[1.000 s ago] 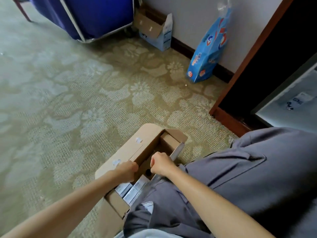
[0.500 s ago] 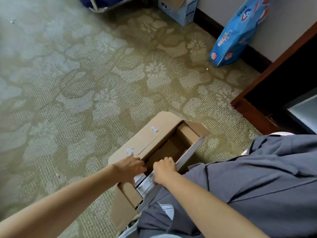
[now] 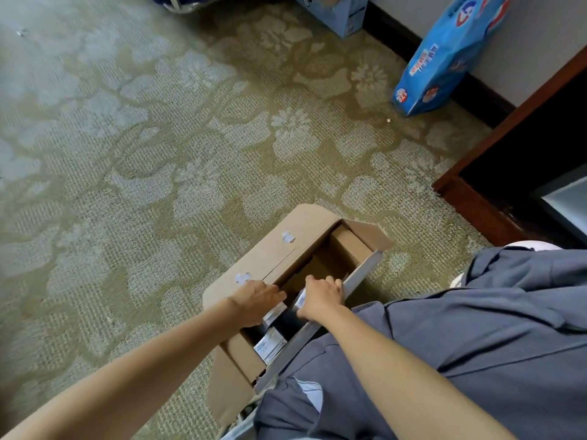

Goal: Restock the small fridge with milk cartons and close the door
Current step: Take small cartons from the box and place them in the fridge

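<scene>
Both my hands are down in the open box on the floor, working at its near end. The left hand curls its fingers over a carton. The right hand curls over a second carton just beside it, though I cannot tell how far the fingers wrap. A third carton stands nearer me, untouched. The cartons show their tops, so I judge their long axis runs straight down into the box and the lift goes upward. The fridge shows as a pale sliver at the floor's right edge, well apart, to the right of and beyond the hands. The right hand is nearer to it.
</scene>
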The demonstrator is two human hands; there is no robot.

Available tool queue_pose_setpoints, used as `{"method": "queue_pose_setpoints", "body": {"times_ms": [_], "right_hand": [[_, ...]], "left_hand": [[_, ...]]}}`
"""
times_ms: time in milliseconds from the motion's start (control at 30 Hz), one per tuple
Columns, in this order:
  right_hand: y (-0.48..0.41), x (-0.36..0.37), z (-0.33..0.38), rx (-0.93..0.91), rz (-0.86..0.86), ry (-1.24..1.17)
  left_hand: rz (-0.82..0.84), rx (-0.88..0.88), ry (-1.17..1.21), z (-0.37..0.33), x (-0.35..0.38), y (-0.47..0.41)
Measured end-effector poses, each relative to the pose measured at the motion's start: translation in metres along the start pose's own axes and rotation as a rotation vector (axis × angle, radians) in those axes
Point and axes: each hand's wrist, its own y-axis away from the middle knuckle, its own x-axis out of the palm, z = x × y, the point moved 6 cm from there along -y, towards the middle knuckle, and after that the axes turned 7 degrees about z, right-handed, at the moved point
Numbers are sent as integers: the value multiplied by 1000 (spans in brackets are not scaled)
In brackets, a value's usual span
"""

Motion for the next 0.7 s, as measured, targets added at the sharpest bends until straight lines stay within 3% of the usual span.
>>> {"method": "queue_pose_setpoints", "body": {"times_ms": [233, 367, 700], "right_hand": [[15, -44, -17, 5, -136, -150], [28, -75, -43, 32, -186, -347], [103, -187, -126, 58, -476, -476]], "left_hand": [[66, -3, 152, 8, -25, 5], [-45, 33, 273, 12, -61, 12], [-383, 162, 281, 5, -232, 45]]}}
